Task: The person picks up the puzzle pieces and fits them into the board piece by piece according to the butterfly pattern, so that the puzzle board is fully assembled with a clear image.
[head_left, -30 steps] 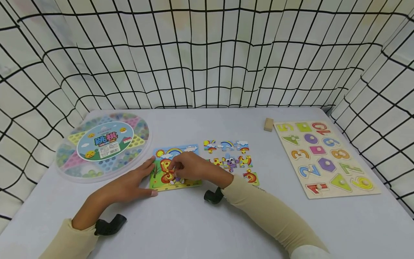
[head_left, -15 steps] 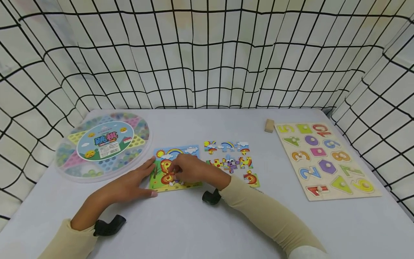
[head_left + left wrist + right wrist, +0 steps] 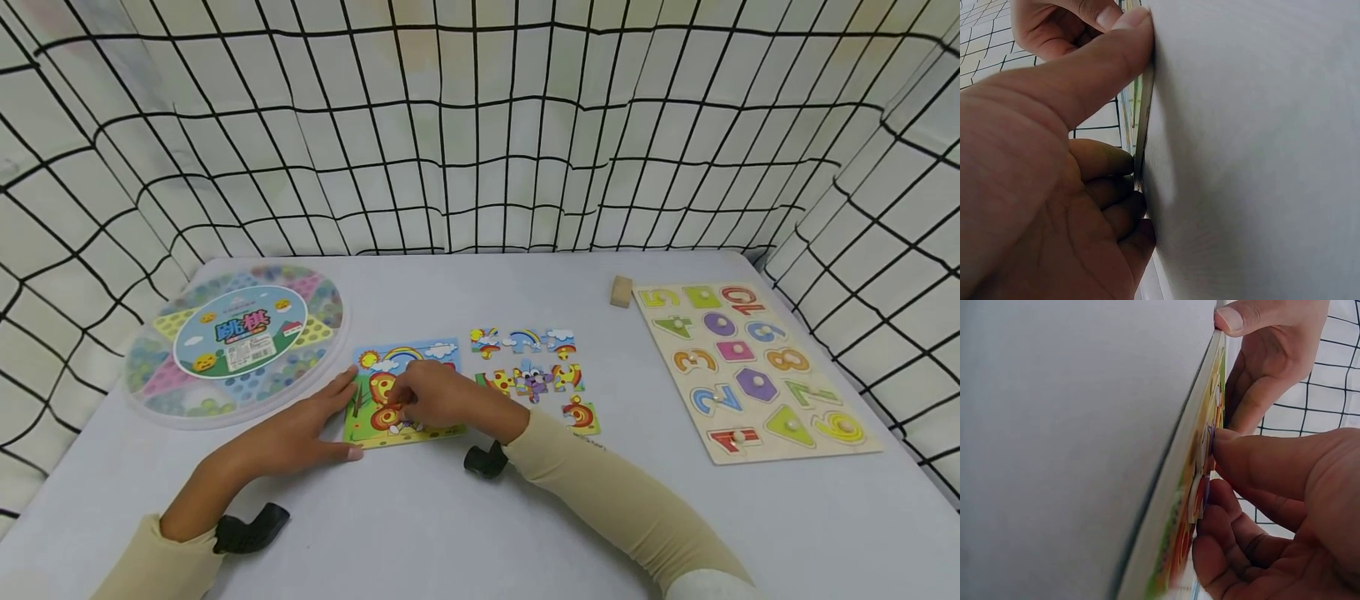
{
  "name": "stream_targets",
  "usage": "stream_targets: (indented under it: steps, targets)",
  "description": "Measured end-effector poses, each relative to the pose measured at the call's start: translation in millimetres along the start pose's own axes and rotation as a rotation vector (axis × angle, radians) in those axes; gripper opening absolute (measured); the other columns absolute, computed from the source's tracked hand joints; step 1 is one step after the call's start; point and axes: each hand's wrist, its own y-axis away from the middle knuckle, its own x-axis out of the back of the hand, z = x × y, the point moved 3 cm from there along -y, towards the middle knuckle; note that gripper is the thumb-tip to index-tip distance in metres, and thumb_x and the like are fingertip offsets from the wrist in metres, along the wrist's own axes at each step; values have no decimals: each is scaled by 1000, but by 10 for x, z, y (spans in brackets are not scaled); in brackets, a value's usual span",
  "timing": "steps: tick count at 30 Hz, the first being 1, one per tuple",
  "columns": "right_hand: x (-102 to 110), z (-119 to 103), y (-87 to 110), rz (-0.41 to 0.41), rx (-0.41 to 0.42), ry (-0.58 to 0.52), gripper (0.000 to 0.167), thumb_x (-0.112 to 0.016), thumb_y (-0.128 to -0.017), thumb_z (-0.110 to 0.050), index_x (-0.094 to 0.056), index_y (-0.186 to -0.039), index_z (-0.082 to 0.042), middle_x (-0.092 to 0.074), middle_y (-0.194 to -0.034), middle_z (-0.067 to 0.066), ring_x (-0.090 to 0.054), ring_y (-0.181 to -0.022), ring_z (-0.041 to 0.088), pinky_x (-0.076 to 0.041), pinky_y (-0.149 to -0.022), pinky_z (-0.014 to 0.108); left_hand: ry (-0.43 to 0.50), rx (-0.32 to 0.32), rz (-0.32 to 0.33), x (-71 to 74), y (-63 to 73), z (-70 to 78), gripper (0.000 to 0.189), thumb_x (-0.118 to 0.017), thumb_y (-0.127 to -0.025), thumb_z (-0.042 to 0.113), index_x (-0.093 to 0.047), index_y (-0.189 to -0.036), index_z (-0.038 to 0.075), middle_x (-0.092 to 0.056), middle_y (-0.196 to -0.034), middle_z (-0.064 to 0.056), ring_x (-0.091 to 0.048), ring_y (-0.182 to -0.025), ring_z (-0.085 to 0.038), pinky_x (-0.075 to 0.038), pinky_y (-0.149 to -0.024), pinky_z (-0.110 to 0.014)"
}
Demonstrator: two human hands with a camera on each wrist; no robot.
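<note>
Pinching a puzzle piece (image 3: 1195, 499), the right hand (image 3: 441, 397) is over the board (image 3: 365, 422).

A multicoloured rectangular puzzle board (image 3: 375, 429) lies under the right hand (image 3: 446, 396), against the left hand (image 3: 300, 433). Right of the right hand lie multicoloured jigsaw pieces (image 3: 533, 381); farther right, a beige rectangular wooden number board (image 3: 753, 412), a beige wooden block (image 3: 622, 292) beside its far-left corner. Beyond the left hand lies a round clear plastic box (image 3: 240, 333).

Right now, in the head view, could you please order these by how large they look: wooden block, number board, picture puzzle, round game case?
1. Round game case and number board: too alike to rank.
2. Picture puzzle, partly covered.
3. Wooden block.
</note>
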Motion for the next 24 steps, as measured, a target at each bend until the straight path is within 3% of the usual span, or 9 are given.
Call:
stream_targets:
  steps: [17, 24]
  targets:
    - [-18, -3, -33, -14, 5, 52, 21, -69, -92, -17, -74, -112, -12, -56, -97, -6, -50, -89, 4, -43, -75, 16, 4, -3, 1, 9, 12, 11, 99, -71, -84, 50, -23, -152, -4, -6, -162, -16, -9, -145, -42, -21, -109, -61]
    - [46, 3, -20, 8, 19, -11, 27, -68, -92, -13, -70, -119, -8, -62, -93, -7, -54, -83, 4, -45, -72, 16, 2, 4, -4, -1, 2, -3, 99, -71, -84, 51, -24, -151, -4, -6, -162, -16, -9, -144, -42, -21, -109, -62]
